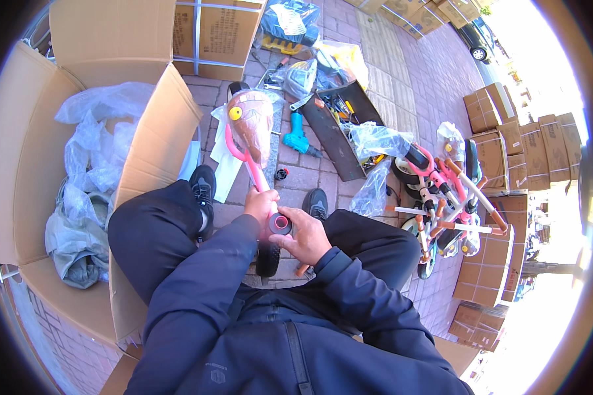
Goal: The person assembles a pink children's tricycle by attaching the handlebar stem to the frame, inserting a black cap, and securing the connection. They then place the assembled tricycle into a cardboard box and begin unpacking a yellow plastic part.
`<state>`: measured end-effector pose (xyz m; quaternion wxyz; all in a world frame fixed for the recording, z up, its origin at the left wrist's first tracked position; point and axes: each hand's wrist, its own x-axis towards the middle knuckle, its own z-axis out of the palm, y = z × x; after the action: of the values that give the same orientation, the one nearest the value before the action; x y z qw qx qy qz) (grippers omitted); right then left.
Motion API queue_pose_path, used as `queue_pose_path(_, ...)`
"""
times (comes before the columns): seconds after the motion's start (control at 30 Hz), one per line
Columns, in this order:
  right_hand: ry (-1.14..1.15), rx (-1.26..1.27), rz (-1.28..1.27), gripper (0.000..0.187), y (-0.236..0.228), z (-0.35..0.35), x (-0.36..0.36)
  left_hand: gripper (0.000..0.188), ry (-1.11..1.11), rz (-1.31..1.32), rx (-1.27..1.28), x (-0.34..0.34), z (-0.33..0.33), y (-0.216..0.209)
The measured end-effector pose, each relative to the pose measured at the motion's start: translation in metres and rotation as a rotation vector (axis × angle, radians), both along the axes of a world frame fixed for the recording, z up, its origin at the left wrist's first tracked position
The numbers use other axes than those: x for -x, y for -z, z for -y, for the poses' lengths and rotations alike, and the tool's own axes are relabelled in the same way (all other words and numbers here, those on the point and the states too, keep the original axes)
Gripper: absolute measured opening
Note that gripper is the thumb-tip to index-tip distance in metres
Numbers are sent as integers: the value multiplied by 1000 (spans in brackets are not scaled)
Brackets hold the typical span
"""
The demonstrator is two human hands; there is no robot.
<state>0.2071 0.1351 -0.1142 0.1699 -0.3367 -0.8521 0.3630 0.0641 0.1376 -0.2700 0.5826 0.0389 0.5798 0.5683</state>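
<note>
A pink child's balance bike point(257, 176) stands upright between my knees, its near black wheel point(268, 259) toward my lap. Its saddle point(252, 125) at the far end is wrapped in clear plastic and bears a yellow round mark. My left hand point(260, 201) is closed around the pink frame tube. Beside it, my right hand point(308, 238) curves round the upright front tube, thumb and fingers against the black collar point(279, 224) at its open top. The right palm and some fingertips are hidden. A small black and red part point(282, 174) lies on the bricks beyond my hands.
At left an open carton point(153, 141) holds plastic wrap. Ahead lie a teal cordless drill point(298, 135) and a dark metal toolbox point(336, 141) full of tools. Several pink and white bikes point(435, 191) crowd together at right, before stacked cartons point(484, 263). Bagged parts point(301, 78) lie farther off.
</note>
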Motion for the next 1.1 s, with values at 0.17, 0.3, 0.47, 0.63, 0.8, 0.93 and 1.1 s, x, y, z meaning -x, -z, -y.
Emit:
queue_pose_path(0.17,137,380,-41,60,1,0,-4,36,27,18,31,1,-2,1)
queue_pose_path(0.3,120,339,69,59,-6,2,-9,31,31,22,-23,-5,0,3)
queue_pose_path(0.47,162,436,-25,59,-1,5,-7,22,10,1,31,-3,-1,-4)
queue_pose_path(0.63,104,455,-70,54,16,-1,-14,24,250,297,71,9,20,-32)
queue_pose_path(0.8,429,1213,-337,47,41,3,-26,34,286,248,17,-4,54,-54)
queue_pose_path(0.93,455,1028,-108,53,72,27,-13,33,150,221,-19,-16,58,-47)
queue_pose_path(1.1,455,650,-231,49,87,30,11,32,46,121,-99,-16,56,-40)
